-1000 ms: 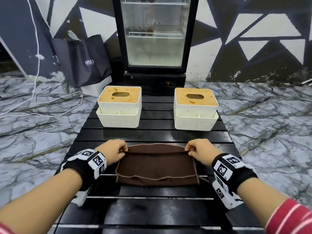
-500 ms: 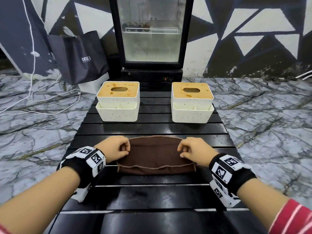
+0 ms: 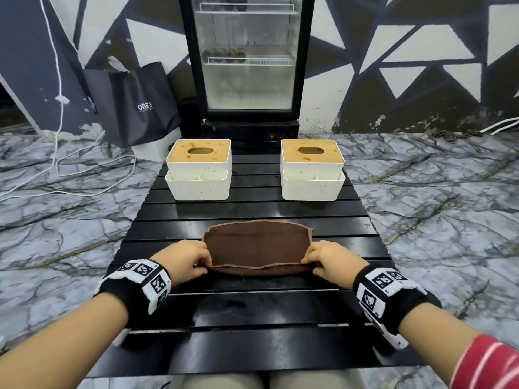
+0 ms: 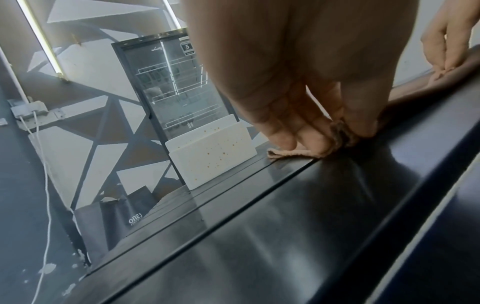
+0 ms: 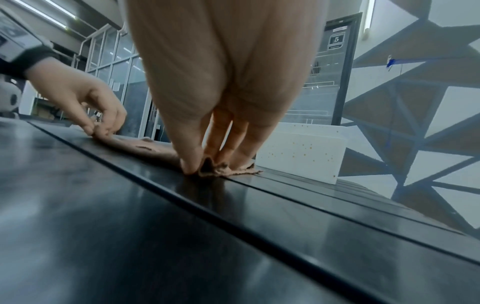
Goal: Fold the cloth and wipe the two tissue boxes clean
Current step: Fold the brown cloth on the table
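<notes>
Marble floor [image 3: 56, 220], triangle-painted wall [image 3: 421, 66], glass-door fridge [image 3: 247, 60]

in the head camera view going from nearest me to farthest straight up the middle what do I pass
Slatted black table → brown cloth, pinched at its near corners by left hand and right hand → glass-door fridge → painted wall.

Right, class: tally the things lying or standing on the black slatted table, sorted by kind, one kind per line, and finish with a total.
Tissue boxes: 2, the left tissue box and the right tissue box
Brown cloth: 1, pinched at its near corners by the left hand and the right hand
Total: 3 on the table
</notes>
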